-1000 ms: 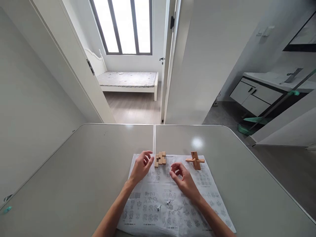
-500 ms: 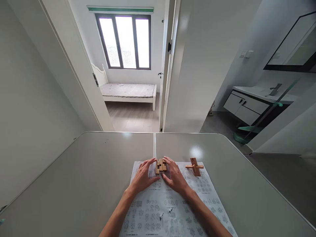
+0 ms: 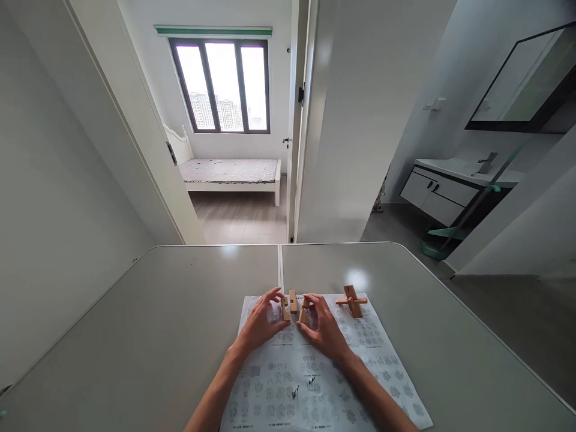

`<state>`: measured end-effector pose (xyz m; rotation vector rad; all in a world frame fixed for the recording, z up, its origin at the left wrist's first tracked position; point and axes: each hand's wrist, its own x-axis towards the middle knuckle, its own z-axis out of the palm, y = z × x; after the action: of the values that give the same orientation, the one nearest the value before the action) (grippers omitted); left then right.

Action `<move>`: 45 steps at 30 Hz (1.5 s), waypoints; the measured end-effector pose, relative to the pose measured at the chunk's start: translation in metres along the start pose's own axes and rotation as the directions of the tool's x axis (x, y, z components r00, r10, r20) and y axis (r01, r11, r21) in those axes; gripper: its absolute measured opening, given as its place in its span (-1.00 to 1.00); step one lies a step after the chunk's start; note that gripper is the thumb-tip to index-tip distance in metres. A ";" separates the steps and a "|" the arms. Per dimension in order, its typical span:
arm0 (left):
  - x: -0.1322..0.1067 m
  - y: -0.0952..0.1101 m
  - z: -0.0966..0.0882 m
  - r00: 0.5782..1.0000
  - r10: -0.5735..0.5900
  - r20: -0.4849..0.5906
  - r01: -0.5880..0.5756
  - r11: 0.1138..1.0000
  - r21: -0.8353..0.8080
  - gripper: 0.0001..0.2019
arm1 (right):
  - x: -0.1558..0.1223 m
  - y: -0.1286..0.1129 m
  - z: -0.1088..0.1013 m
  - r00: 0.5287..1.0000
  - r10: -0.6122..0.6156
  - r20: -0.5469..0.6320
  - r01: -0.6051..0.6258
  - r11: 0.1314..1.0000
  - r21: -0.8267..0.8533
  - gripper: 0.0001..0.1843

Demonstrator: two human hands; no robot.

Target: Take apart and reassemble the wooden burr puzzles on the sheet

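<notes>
Between thumb and fingers, my left hand (image 3: 264,318) grips a notched wooden puzzle block (image 3: 285,309). My right hand (image 3: 322,327) pinches a second notched wooden block (image 3: 303,311), slightly tilted. A third wooden block (image 3: 293,302) stands apart between the two hands, touched by neither. Right of my right hand lies a cross-shaped assembly of wooden pieces (image 3: 353,302). All of these are on or over a printed paper sheet (image 3: 288,366) covered with small line diagrams.
The sheet lies on a grey table (image 3: 157,336) with a seam down its middle and a raised edge. Two small dark marks or bits show on the paper near the front. Beyond the table are a doorway, a bed (image 3: 229,171) and a washbasin cabinet (image 3: 438,189).
The blocks, side by side in a group before, are now separated. Each hand has closed on an outer block, and the middle one stands alone. The camera view has shifted slightly.
</notes>
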<state>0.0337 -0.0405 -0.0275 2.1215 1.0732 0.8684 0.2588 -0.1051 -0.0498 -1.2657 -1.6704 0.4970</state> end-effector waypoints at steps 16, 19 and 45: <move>0.010 0.007 -0.008 0.984 -0.180 -0.007 0.150 0.842 -0.518 -0.36 | -0.002 0.006 -0.002 0.998 0.030 -0.061 -0.024 0.995 0.097 -0.23; 0.012 0.012 -0.002 0.972 -0.229 0.044 0.202 0.729 -0.654 -0.43 | -0.002 0.005 0.000 0.997 0.023 -0.073 -0.016 0.995 0.097 -0.23; 0.013 0.030 0.020 0.915 -0.322 0.242 0.386 0.532 -0.753 -0.36 | -0.008 -0.017 0.010 0.990 -0.044 -0.137 0.060 0.991 0.116 -0.40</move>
<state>0.0682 -0.0487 -0.0138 1.1093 0.8057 0.8343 0.2415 -0.1167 -0.0448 -1.1403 -1.5345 0.4631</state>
